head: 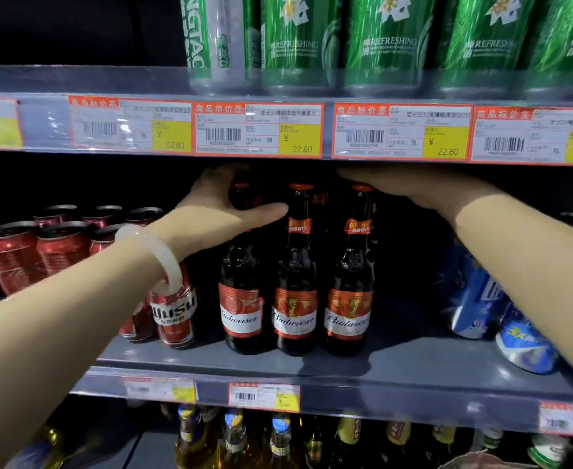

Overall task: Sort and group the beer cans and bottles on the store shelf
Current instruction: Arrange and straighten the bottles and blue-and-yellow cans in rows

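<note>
Three dark Budweiser bottles stand side by side on the grey middle shelf (pixel 396 360): left bottle (pixel 243 309), middle bottle (pixel 295 313), right bottle (pixel 347 313). My left hand (pixel 217 211), with a pale bangle at the wrist, is wrapped around the neck of the left bottle, thumb pointing right. Above the right bottle's red cap my right hand (pixel 410 184) reaches deep under the upper shelf; its fingers are hidden in the dark. More bottle necks show dimly behind the front row.
Red cans (pixel 11 255) and a red Wusu can (pixel 175 313) crowd the shelf's left. Blue cans (pixel 474 299) lie tipped at the right under my right forearm. Green cans (pixel 298 42) fill the upper shelf above price tags. Yellow-labelled bottles (pixel 234 434) stand on the shelf below.
</note>
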The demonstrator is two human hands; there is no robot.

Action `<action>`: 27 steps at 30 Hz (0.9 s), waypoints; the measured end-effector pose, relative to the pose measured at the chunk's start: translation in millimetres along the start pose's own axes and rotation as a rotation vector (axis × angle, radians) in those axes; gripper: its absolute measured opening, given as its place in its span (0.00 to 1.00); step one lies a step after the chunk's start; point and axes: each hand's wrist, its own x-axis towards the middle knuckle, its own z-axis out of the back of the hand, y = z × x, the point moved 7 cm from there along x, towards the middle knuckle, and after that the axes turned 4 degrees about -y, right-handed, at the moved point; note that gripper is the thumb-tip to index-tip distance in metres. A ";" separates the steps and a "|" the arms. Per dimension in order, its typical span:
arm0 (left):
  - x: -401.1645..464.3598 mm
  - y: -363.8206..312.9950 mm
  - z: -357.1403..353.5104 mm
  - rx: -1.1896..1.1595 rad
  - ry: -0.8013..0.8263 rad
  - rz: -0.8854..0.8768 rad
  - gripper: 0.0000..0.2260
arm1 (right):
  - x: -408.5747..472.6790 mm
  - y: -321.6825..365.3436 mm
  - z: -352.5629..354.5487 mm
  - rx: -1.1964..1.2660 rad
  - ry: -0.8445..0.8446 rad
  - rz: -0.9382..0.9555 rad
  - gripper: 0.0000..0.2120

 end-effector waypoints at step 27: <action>-130.8 13.5 -121.0 -0.319 -0.317 0.268 0.36 | -134.7 -130.4 -34.5 -0.054 -0.193 -0.407 0.41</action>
